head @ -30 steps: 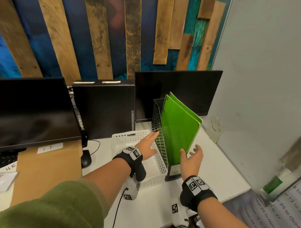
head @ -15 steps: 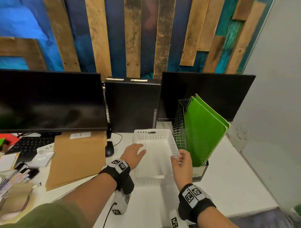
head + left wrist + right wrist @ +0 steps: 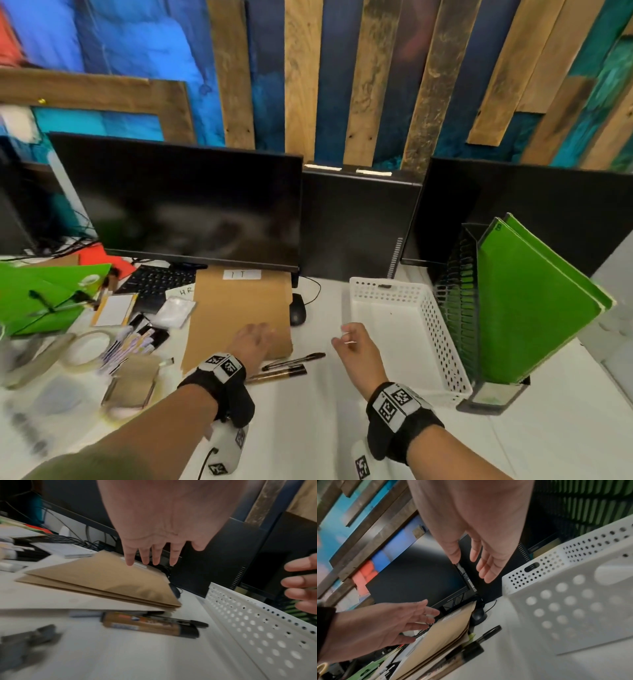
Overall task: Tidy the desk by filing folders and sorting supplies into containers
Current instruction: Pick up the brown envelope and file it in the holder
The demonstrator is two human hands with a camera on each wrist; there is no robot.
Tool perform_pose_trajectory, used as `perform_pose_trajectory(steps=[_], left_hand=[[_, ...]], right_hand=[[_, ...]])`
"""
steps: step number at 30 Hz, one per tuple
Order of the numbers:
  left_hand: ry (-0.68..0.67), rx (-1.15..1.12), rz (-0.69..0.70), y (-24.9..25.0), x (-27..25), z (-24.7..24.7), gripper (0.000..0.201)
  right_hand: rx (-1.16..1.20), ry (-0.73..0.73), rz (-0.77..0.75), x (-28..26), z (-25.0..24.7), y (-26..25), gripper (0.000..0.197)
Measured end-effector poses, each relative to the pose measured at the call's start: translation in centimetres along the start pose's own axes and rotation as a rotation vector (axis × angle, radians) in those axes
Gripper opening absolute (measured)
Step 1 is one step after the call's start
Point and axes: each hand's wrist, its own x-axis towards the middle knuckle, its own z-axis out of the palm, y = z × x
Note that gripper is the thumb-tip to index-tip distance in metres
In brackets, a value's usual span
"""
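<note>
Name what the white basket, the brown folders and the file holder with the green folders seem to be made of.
White basket: apparently moulded plastic, smooth, with rows of punched round holes.
Brown folders: matte kraft card or paper, judging by the thin layered edges.
File holder: dark slotted wall, plastic or metal; cannot tell.

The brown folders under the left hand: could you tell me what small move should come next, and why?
Probably lower the left hand and grip the brown folders: its straight fingers hover above them holding nothing, and the file rack already holds green folders.
</note>
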Motion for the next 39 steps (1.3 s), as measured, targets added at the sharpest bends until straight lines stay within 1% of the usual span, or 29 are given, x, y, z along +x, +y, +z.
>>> perform_pose_trajectory(steps=[2,5,8,11,12,15,18,20,23,26,28,30,34,36,37,39], left_hand=[[0.018,-0.042,-0.053,-2.0,0.4,-0.8,0.049],[0.03,-0.093,-0.17,-4.5,1.1,-2.0,0.053],[0.086,-0.164,-0.218,-6.4,1.7,-2.9,0.055],[0.111,-0.261,-0.26,-8.1,2.5,-3.5,0.06],[0.102,-0.264,-0.273,-8.9,3.0,-3.5,0.061],[0.016,-0.208,-0.327,-10.6,4.5,-3.2,0.058],[0.049,-0.262,-0.389,-11.0,5.4,-3.1,0.063],[0.036,-0.233,-0.432,-11.1,6.0,-3.2,0.065],[0.028,-0.153,-0.434,-11.3,6.8,-3.4,0.064],[0.02,-0.106,-0.417,-11.4,7.2,-3.4,0.064],[0.027,-0.111,-0.405,-11.4,7.1,-3.5,0.065],[0.031,-0.145,-0.393,-11.5,7.1,-3.4,0.066],[-0.006,-0.196,-0.36,-11.3,6.9,-3.7,0.069],[-0.025,-0.244,-0.355,-11.3,6.7,-3.9,0.071],[-0.024,-0.255,-0.362,-11.3,6.7,-4.0,0.072],[-0.008,-0.272,-0.368,-11.2,6.6,-4.2,0.076]], right_hand=[[-0.002,-0.038,0.037,0.3,1.8,-0.4,0.018],[-0.028,-0.077,0.08,1.2,4.6,-0.6,0.019],[-0.025,-0.084,0.13,2.3,6.9,-0.9,0.021],[-0.029,-0.111,0.215,3.4,8.9,-1.2,0.034],[-0.037,-0.12,0.239,3.8,9.5,-1.3,0.039],[-0.079,-0.121,0.277,4.9,10.9,-1.4,0.051],[-0.116,-0.118,0.302,6.1,11.7,-1.5,0.058],[-0.128,-0.12,0.326,7.1,12.2,-1.4,0.061],[-0.113,-0.112,0.392,8.1,12.7,-1.0,0.066],[-0.109,-0.077,0.403,8.7,13.0,-0.8,0.065],[-0.129,-0.055,0.396,8.8,13.0,-0.8,0.06],[-0.135,-0.035,0.379,8.9,12.7,-0.6,0.046],[-0.149,-0.013,0.36,8.5,12.2,-0.5,0.017],[-0.069,-0.018,0.393,8.2,11.9,-0.4,0.003],[0.002,-0.028,0.427,7.9,11.6,-0.4,0.011],[0.126,-0.052,0.49,7.5,11.2,-0.2,0.034]])
